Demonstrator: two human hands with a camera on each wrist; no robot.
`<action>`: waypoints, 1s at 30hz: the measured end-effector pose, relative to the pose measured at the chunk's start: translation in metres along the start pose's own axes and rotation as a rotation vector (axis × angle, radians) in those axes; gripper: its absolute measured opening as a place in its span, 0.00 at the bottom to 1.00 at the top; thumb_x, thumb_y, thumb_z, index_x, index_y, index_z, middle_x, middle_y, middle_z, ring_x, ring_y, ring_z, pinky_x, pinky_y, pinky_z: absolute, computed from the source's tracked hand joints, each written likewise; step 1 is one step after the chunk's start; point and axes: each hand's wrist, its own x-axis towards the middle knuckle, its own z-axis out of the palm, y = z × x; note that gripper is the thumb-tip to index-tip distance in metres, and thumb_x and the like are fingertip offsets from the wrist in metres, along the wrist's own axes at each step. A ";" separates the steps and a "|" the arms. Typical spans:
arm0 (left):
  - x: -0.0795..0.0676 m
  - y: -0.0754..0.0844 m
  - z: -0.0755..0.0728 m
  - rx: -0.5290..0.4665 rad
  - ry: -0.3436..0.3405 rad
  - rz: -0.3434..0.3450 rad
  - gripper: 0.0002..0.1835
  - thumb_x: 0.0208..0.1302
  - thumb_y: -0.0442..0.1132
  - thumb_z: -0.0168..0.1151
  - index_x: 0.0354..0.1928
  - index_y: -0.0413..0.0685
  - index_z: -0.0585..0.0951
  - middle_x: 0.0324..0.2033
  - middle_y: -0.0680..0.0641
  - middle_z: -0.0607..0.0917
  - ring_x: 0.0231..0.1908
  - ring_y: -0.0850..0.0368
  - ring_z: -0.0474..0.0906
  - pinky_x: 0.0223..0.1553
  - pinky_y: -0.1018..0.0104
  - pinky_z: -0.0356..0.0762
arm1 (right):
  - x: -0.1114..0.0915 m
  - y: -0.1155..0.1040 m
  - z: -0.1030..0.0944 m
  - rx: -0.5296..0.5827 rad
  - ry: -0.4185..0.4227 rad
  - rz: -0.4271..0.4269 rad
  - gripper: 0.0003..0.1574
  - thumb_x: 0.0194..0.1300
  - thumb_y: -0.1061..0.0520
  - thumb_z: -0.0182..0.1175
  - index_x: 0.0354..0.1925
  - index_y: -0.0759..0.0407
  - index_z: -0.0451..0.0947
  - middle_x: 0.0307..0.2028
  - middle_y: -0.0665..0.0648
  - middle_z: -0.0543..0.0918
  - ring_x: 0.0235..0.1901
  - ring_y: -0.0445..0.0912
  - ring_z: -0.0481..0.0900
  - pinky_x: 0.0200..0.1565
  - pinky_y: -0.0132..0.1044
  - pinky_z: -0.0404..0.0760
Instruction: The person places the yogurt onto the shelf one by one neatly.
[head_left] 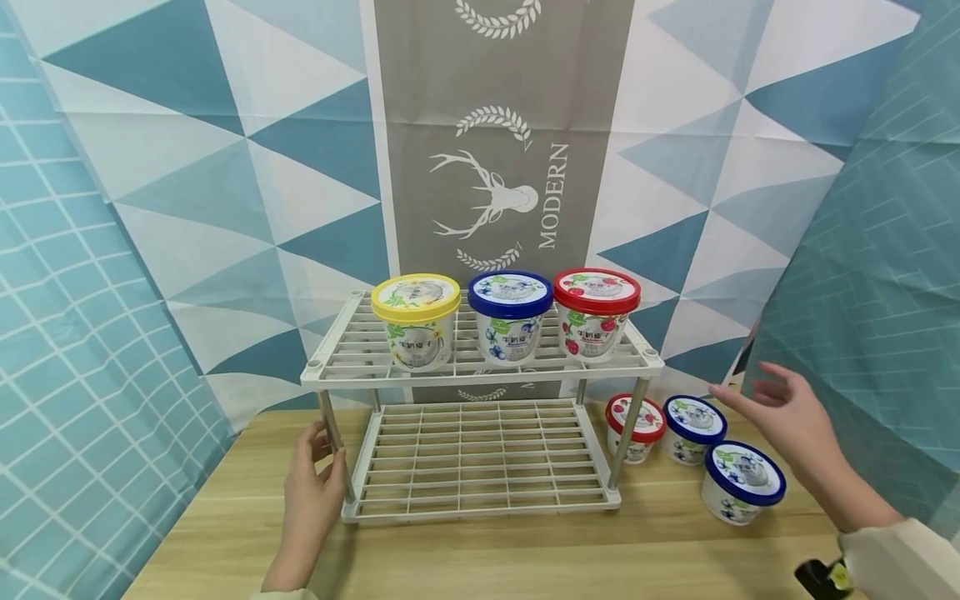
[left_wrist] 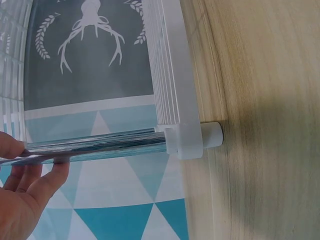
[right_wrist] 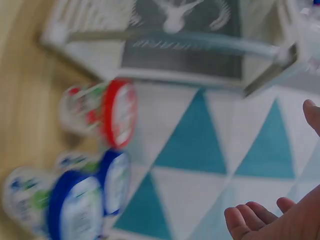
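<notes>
My left hand (head_left: 315, 479) holds the front left metal post (left_wrist: 100, 146) of a white two-tier rack, with the thumb on one side and fingertips on the other. My right hand (head_left: 787, 417) hovers in the air with relaxed fingers and nothing in them. It is nearest to two blue-lidded tubs, one at the back (head_left: 693, 417) and one in front (head_left: 744, 473), standing on the table. Beside the rack's right post is a red-lidded tub (head_left: 635, 417). On the top shelf stand a yellow-lidded tub (head_left: 416, 312), a blue-lidded tub (head_left: 510, 308) and a red-lidded tub (head_left: 596, 304) in a row.
The rack's lower shelf (head_left: 480, 503) is a white grid just above the wooden table (head_left: 525, 567). A patterned cloth (head_left: 315, 167) hangs close behind the rack. A small black object (head_left: 821, 577) shows by the right sleeve.
</notes>
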 end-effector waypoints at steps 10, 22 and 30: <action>0.000 0.003 0.002 -0.006 0.016 0.006 0.27 0.58 0.21 0.56 0.60 0.35 0.63 0.42 0.34 0.78 0.43 0.41 0.78 0.41 0.49 0.83 | 0.011 0.088 -0.015 -0.039 0.007 0.270 0.71 0.56 0.26 0.54 0.71 0.67 0.28 0.68 0.79 0.44 0.65 0.72 0.50 0.59 0.69 0.64; 0.000 0.003 0.001 0.002 0.013 -0.012 0.27 0.59 0.20 0.55 0.60 0.35 0.63 0.43 0.34 0.78 0.44 0.41 0.78 0.42 0.48 0.82 | 0.007 0.135 0.003 0.010 -0.060 0.370 0.73 0.56 0.27 0.55 0.70 0.68 0.24 0.68 0.80 0.39 0.65 0.73 0.47 0.62 0.69 0.60; 0.000 0.002 0.002 0.008 0.019 -0.005 0.26 0.58 0.20 0.56 0.59 0.34 0.64 0.42 0.34 0.78 0.43 0.42 0.77 0.42 0.48 0.83 | 0.011 0.162 0.013 -0.011 -0.189 0.355 0.76 0.56 0.27 0.56 0.68 0.72 0.22 0.65 0.84 0.42 0.63 0.76 0.48 0.62 0.68 0.62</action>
